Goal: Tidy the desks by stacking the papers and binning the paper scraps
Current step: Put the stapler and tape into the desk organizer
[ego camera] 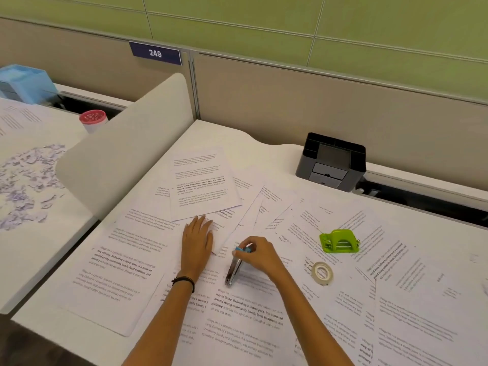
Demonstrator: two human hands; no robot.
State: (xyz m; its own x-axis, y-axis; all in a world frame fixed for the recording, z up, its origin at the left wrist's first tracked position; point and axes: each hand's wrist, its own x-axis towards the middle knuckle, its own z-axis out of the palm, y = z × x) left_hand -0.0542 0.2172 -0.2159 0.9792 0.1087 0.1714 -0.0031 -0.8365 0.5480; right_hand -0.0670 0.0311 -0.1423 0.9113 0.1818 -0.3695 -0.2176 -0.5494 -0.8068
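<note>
Cubicle worktop [224, 136] lies strewn with overlapping papers [203, 180]; left hand [196, 241] presses flat on them, right hand [260, 256] pinches a silvery tool [233, 270]; scraps [26, 180] sit on the next worktop [39, 260]; dragging sheets one-handed could crumple them.

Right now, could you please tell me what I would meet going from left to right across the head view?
Paper scraps → red-lidded tub → left hand flat on the papers → right hand gripping a stapler → green hole punch.
</note>
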